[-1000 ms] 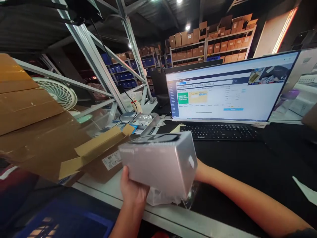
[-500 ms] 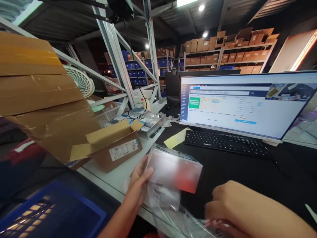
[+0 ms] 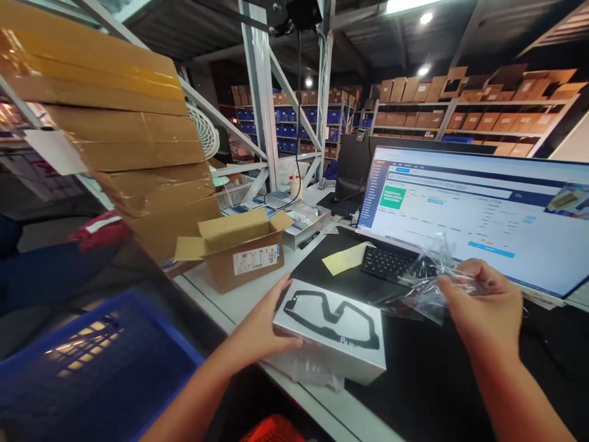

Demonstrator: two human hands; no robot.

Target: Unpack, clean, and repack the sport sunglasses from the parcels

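My left hand (image 3: 269, 328) grips the left end of a small white box (image 3: 334, 319), thumb along the near side. A dark glasses-shaped outline is printed on the box's top face. Some clear plastic (image 3: 317, 374) shows beneath the box at the desk edge. To the right, my right hand (image 3: 490, 298) pinches a crumpled clear plastic wrapper (image 3: 432, 279), held up in front of the monitor and over the keyboard. Box and wrapper are apart.
An open cardboard box (image 3: 243, 258) with a label stands on the left of the desk, beside stacked cartons (image 3: 156, 147). A yellow paper (image 3: 345, 259) lies by the keyboard (image 3: 389, 263), below the monitor (image 3: 451, 215). A blue crate (image 3: 161, 325) sits at lower left.
The clear plastic has come away from the white box and is now up in my right hand, which rose from the lower right. The box has turned in my left hand, showing its printed face.
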